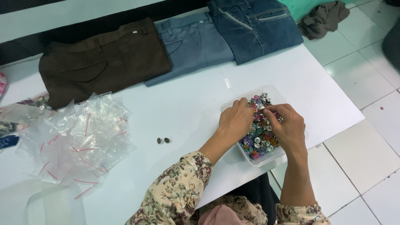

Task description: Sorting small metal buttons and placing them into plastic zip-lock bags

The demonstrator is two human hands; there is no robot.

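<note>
Both hands sift the buttons (pixel 260 137) in the tray (pixel 271 160), right of centre. Left hand (pixel 236 121) curled, empty; right hand (pixel 288 127) fingers pinch one button; best lifted singly.

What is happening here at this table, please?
A person in a flowered blouse has both hands in a clear plastic tray full of small coloured buttons. The left hand rests on the buttons, and the right hand pinches something small among them; what it pinches is too small to tell. Two dark buttons lie loose on the white table. A heap of small clear bags lies to the left, and three folded trousers lie along the far edge.
</note>
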